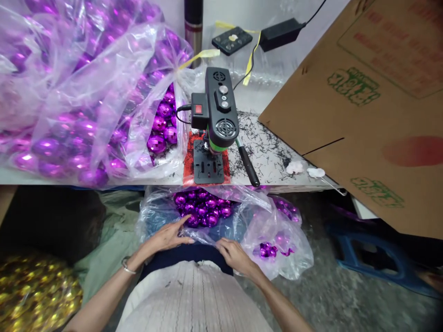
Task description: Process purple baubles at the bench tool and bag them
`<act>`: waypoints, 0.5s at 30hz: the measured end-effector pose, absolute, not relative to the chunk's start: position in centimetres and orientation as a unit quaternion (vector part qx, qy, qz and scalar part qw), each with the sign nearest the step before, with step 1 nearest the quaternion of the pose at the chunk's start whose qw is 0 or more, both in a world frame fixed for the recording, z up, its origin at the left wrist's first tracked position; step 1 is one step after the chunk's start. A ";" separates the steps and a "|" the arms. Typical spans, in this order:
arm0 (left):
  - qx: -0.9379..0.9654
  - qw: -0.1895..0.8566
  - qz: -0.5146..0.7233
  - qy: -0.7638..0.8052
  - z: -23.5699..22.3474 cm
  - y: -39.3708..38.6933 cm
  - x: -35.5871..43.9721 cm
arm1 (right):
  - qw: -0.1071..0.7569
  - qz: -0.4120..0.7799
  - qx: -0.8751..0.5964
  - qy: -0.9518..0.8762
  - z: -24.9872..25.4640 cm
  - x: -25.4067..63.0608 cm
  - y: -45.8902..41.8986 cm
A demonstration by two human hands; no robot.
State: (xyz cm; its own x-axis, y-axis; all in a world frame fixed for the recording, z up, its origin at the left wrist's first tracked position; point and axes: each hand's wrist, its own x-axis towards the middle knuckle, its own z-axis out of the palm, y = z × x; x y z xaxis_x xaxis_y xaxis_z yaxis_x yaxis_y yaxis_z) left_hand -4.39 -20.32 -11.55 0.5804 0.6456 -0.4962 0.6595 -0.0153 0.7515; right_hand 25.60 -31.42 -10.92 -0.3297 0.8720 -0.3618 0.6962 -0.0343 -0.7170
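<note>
A clear plastic bag (238, 214) lies across my lap with shiny purple faceted balls (204, 207) in its mouth. My left hand (169, 236) is at the bag's near left side, its index finger stretched out to the nearest balls and its thumb apart from it. At the near rim of the bag, my right hand (235, 256) has its fingers closed on the plastic. Above the bag, at the table edge, stands a small black bench drill press (221, 108) with a slotted base plate (208, 168). Its lever handle (248, 166) points down toward me.
Large clear bags of purple balls (76, 120) fill the table's left side. A big cardboard box (363, 106) leans in from the right. Behind the drill are a bottle (194, 27) and a power adapter (281, 34). Gold balls (38, 290) sit lower left; a blue stool (370, 258) stands right.
</note>
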 end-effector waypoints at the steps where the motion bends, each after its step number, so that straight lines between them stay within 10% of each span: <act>1: 0.709 0.538 -0.016 0.456 -11.3 -20.1 -5.0 | 0.118 0.452 -0.566 -0.679 -10.3 26.1 -31.4; 15: 0.647 0.726 -0.072 0.221 2.0 -18.9 -7.4 | 0.154 0.436 -0.444 -0.767 4.0 32.1 -30.4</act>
